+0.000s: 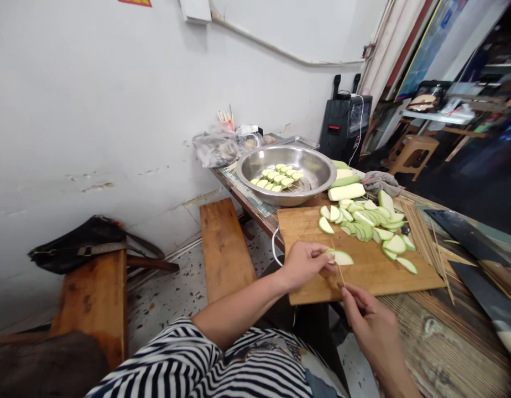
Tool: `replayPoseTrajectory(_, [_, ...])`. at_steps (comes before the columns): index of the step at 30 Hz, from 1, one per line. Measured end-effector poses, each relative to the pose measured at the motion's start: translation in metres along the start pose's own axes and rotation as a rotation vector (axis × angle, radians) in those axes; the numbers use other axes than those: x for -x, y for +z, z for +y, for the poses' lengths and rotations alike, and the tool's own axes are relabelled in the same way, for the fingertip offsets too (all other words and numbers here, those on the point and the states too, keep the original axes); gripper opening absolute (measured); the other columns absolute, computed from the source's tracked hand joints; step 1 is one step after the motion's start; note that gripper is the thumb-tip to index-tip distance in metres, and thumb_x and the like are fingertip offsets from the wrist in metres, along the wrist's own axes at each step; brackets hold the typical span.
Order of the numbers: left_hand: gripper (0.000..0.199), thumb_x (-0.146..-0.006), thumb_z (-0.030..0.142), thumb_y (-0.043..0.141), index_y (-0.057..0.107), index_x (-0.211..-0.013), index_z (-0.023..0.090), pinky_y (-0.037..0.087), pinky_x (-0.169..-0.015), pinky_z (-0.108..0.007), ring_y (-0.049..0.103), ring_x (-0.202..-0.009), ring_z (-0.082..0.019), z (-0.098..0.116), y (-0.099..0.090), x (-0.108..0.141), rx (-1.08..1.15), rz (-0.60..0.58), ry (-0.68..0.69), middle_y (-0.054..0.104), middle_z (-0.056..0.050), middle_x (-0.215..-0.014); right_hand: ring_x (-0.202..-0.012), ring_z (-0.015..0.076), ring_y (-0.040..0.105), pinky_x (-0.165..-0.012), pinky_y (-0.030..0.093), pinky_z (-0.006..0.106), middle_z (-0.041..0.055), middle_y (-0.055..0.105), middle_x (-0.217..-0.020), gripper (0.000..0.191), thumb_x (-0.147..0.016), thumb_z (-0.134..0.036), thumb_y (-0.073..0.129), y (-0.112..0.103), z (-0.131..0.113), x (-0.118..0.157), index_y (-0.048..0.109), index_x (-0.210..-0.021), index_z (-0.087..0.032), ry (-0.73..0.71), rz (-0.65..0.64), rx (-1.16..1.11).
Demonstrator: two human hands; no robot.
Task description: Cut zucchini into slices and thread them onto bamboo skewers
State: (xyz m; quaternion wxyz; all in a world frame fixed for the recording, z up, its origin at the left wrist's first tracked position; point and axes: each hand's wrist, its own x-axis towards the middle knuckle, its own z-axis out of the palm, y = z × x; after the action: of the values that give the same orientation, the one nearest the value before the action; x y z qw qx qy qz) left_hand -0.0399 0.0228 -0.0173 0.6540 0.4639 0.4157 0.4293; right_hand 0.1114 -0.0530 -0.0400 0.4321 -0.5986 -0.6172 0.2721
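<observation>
Striped shirt (pixel 176 362) nearest, slices (pixel 395 244) clutter the board (pixel 363 273).

Slices (pixel 363 231) on cutting board (pixel 363 279), bowl (pixel 317 166) behind, skewers (pixel 423 237) at right

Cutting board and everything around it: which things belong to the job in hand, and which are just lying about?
In use:
slice, in left hand
skewer, in right hand
cutting board
cut slices
loose skewers
steel bowl

Lying about, apparently:
black bag
grey cloth
tan stool
</observation>
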Motion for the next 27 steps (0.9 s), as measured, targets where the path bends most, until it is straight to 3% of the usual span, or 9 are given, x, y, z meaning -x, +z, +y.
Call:
replayPoseTrajectory(4, [0.021,-0.08,0.028,0.057,0.07,-0.084,0.013,0.051,-0.066,-0.025,0.067,-0.068,-0.017,0.008,-0.023,-0.011,-0.36,0.02,0.103,0.07,-0.006,-0.072,-0.038,0.0127,0.046,-0.036,0.034,0.023,-0.0026,0.052,-0.043,0.039,-0.079,-0.048,0.059,-0.001,-0.001,0.001,0.071,-0.093,-0.013,0.197,-0.127,-0.164])
replayPoseTrajectory(8, [0.027,-0.087,0.022,0.044,0.069,-0.096,0.017,0.047,-0.081,-0.029,0.064,-0.082,-0.019,0.03,-0.052,-0.039,-0.878,0.393,0.353,0.071,-0.006,-0.084,-0.037,0.011,0.039,-0.034,0.028,0.022,-0.0035,0.046,-0.041,0.04,-0.074,-0.051,0.062,0.001,-0.001,-0.002,0.072,-0.086,-0.014,0.237,-0.143,-0.195])
replayPoseTrajectory(10, [0.032,-0.087,0.017,0.04,0.065,-0.107,0.013,0.045,-0.088,-0.031,0.062,-0.094,-0.021,0.034,-0.061,-0.052,-1.075,0.492,0.389,0.069,-0.011,-0.098,-0.037,0.0112,0.039,-0.034,0.028,0.022,-0.0028,0.046,-0.041,0.039,-0.073,-0.052,0.063,0.002,-0.001,-0.002,0.073,-0.083,-0.015,0.238,-0.137,-0.208])
replayPoseTrajectory(14, [0.04,-0.084,0.011,0.041,0.058,-0.119,0.014,0.033,-0.102,-0.042,0.046,-0.121,-0.026,0.021,-0.063,-0.06,-1.452,0.361,0.396,0.051,-0.016,-0.132,-0.038,0.0114,0.04,-0.035,0.031,0.022,-0.0025,0.047,-0.042,0.039,-0.073,-0.051,0.063,0.002,-0.001,0.001,0.073,-0.084,-0.015,0.236,-0.124,-0.246])
replayPoseTrajectory(17, [0.031,-0.087,0.019,0.043,0.063,-0.112,0.017,0.026,-0.105,-0.051,0.039,-0.125,-0.031,0.015,-0.053,-0.054,-1.607,0.365,0.385,0.044,-0.016,-0.137,-0.04,0.0112,0.041,-0.037,0.032,0.023,-0.0024,0.049,-0.044,0.039,-0.074,-0.05,0.063,0.001,0.004,0.006,0.072,-0.088,-0.014,0.264,-0.099,-0.25])
replayPoseTrajectory(19, [0.029,-0.089,0.023,0.042,0.064,-0.106,0.015,0.028,-0.103,-0.049,0.043,-0.121,-0.03,0.02,-0.044,-0.054,-1.606,0.382,0.417,0.048,-0.016,-0.132,-0.042,0.0117,0.041,-0.039,0.032,0.023,-0.0024,0.05,-0.047,0.04,-0.075,-0.05,0.063,-0.001,0.008,0.008,0.071,-0.091,-0.014,0.288,-0.087,-0.263])
replayPoseTrajectory(21, [0.028,-0.089,0.027,0.043,0.064,-0.103,0.015,0.035,-0.099,-0.045,0.047,-0.114,-0.028,0.03,-0.032,-0.062,-1.545,0.314,0.496,0.052,-0.015,-0.125,-0.042,0.0118,0.04,-0.039,0.03,0.024,-0.0037,0.047,-0.046,0.041,-0.076,-0.05,0.063,-0.001,0.011,0.009,0.07,-0.094,-0.015,0.311,-0.063,-0.29])
replayPoseTrajectory(24, [0.027,-0.082,0.029,0.056,0.062,-0.104,0.013,0.038,-0.095,-0.039,0.051,-0.109,-0.028,0.042,-0.012,-0.088,-1.399,0.051,0.528,0.057,-0.016,-0.114,-0.041,0.0109,0.038,-0.04,0.029,0.023,-0.0054,0.043,-0.044,0.045,-0.076,-0.053,0.062,-0.002,0.013,0.009,0.069,-0.095,-0.013,0.339,0.002,-0.321])
replayPoseTrajectory(27, [0.029,-0.066,0.015,0.07,0.065,-0.094,0.01,0.039,-0.095,-0.035,0.053,-0.108,-0.029,0.047,0.004,-0.121,-1.225,-0.091,0.392,0.061,-0.019,-0.109,-0.042,0.0102,0.037,-0.04,0.027,0.023,-0.0052,0.043,-0.044,0.05,-0.075,-0.055,0.062,-0.004,0.011,0.01,0.068,-0.097,-0.011,0.366,0.024,-0.324])
